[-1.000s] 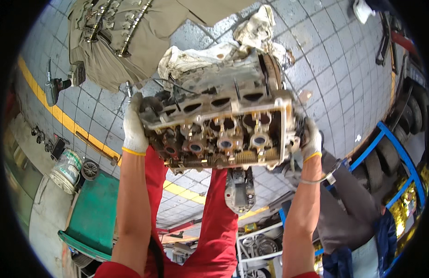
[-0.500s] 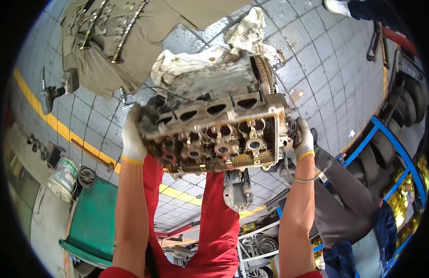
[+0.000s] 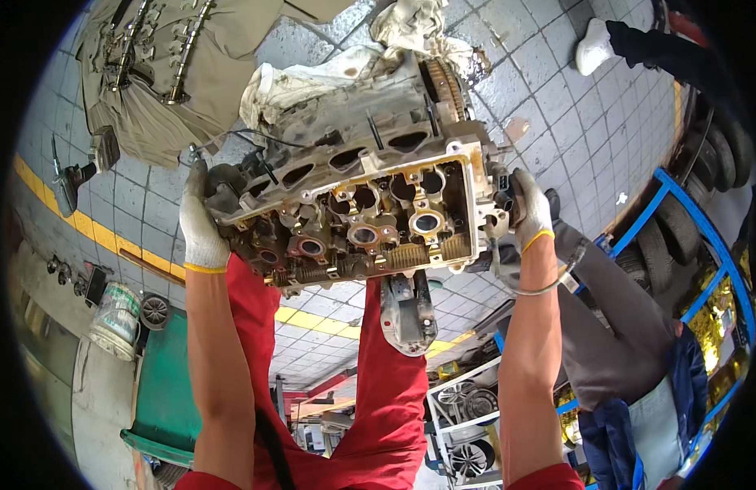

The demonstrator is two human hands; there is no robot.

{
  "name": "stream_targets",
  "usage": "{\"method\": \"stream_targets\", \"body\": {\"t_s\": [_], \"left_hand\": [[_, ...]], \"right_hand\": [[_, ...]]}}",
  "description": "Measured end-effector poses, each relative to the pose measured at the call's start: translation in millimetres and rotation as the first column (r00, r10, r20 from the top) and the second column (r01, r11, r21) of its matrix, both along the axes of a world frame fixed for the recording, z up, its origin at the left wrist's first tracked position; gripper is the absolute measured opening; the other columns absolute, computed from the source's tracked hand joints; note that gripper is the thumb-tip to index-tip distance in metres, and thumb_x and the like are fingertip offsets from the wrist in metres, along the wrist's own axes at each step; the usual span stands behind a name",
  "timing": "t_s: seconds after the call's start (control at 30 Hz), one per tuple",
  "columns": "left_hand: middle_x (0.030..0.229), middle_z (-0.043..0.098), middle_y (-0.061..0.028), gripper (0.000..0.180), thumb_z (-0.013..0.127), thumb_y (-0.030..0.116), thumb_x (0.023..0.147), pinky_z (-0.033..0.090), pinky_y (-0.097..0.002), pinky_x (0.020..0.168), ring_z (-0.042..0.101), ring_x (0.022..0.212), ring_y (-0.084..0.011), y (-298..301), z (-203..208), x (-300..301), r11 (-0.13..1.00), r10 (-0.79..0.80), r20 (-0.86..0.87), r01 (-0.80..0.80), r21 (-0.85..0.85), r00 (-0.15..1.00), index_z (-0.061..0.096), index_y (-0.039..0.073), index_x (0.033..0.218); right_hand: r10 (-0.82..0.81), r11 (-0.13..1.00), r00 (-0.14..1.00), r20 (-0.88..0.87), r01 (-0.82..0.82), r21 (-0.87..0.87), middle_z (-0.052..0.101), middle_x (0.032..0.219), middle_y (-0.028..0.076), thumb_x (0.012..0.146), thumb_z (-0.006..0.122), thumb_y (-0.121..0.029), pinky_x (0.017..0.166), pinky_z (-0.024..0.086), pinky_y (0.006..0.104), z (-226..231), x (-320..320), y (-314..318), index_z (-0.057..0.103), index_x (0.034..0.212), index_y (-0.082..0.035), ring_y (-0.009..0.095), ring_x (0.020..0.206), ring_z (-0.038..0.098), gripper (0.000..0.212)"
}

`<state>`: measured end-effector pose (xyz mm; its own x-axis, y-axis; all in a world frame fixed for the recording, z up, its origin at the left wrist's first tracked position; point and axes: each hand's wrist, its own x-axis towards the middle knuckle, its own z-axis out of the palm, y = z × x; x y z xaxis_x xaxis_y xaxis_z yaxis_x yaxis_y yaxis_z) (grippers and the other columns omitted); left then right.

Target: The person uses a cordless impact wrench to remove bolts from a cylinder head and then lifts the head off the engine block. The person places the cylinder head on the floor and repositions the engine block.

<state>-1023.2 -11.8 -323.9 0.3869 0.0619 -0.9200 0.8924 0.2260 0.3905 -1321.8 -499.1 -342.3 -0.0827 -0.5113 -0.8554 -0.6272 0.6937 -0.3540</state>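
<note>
A greasy metal cylinder head (image 3: 353, 208), with several round bores and ports showing, is held up in front of my red-trousered legs, tilted with its right end higher. My gloved left hand (image 3: 202, 216) grips its left end. At the other end, my gloved right hand (image 3: 531, 214) is closed around fittings beside a looped hose; some fingertips are hidden behind the metal. Just beyond it sits a grey engine block (image 3: 345, 106) with a toothed wheel or chain (image 3: 445, 90) at its right side. A dirty white cloth (image 3: 292, 86) lies against the block.
Two camshafts (image 3: 186, 53) and small parts lie on a tan cloth (image 3: 161, 131) at far left. A power tool (image 3: 71, 180) rests on the tiles. A person in grey trousers (image 3: 615, 343) is close on my right, near a blue rack (image 3: 721, 265). Another person's shoe (image 3: 594, 49) shows far right.
The cylinder head has shifted left and slightly up in view, and its right end has risen into a tilt. Both hands keep hold. The other person's shoe has come further into view.
</note>
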Motion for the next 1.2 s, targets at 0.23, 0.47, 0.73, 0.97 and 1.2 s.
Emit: {"method": "stream_targets", "body": {"t_s": [0.23, 0.47, 0.73, 0.97, 1.2], "left_hand": [[0.096, 0.077, -0.0108, 0.033, 0.060, 0.035, 0.115, 0.064, -0.0436, 0.073, 0.074, 0.079, -0.0274, 29, -30, 10, 0.997, 0.032, 0.047, -0.029, -0.073, 0.998, 0.074, 0.005, 0.115], [0.104, 0.080, -0.0115, 0.036, 0.061, 0.039, 0.114, 0.065, -0.0441, 0.083, 0.077, 0.089, -0.0288, 38, -29, 12, 0.931, -0.040, 0.036, 0.051, -0.362, 0.999, 0.074, 0.007, 0.125], [0.103, 0.079, -0.0153, 0.039, 0.064, 0.040, 0.113, 0.065, -0.0454, 0.085, 0.076, 0.089, -0.0305, 12, -35, 11, 0.986, -0.029, -0.009, 0.027, -0.162, 1.000, 0.073, 0.003, 0.118], [0.086, 0.077, -0.0163, 0.059, 0.055, 0.057, 0.110, 0.064, -0.0471, 0.071, 0.075, 0.072, -0.0332, 0, 2, 6, 0.986, -0.001, 0.085, 0.015, -0.164, 0.996, 0.074, 0.003, 0.100], [0.088, 0.078, -0.0125, 0.053, 0.058, 0.054, 0.109, 0.061, -0.0408, 0.071, 0.074, 0.072, -0.0270, -15, 16, 2, 0.996, -0.061, 0.171, 0.072, -0.059, 0.983, 0.076, 0.004, 0.109]], "right_hand": [[0.032, 0.999, 0.999, 0.020, -0.033, 0.028, 0.080, 0.109, 0.005, 0.098, 0.079, -0.048, 0.070, 0.059, 0.0379, 17, 31, 8, 0.077, 0.122, -0.011, 0.019, 0.084, 0.074, 0.044], [-0.073, 0.978, 0.940, 0.333, 0.002, 0.208, 0.082, 0.110, 0.009, 0.109, 0.072, -0.041, 0.082, 0.065, 0.0394, 12, 7, -1, 0.073, 0.120, -0.009, 0.023, 0.094, 0.078, 0.034], [-0.144, 0.967, 0.963, 0.226, 0.089, 0.238, 0.079, 0.119, 0.016, 0.110, 0.068, -0.037, 0.094, 0.064, 0.0460, -11, -11, -20, 0.071, 0.128, -0.003, 0.034, 0.106, 0.076, 0.039], [-0.016, 0.960, 0.986, 0.168, -0.032, 0.278, 0.078, 0.138, 0.009, 0.111, 0.059, -0.044, 0.106, 0.062, 0.0469, 21, 38, 3, 0.068, 0.145, -0.010, 0.031, 0.122, 0.075, 0.049], [0.107, 0.930, 0.960, 0.257, -0.188, 0.315, 0.074, 0.144, 0.012, 0.110, 0.055, -0.048, 0.113, 0.058, 0.0497, 2, 7, -36, 0.064, 0.150, -0.009, 0.034, 0.127, 0.072, 0.057]]}}
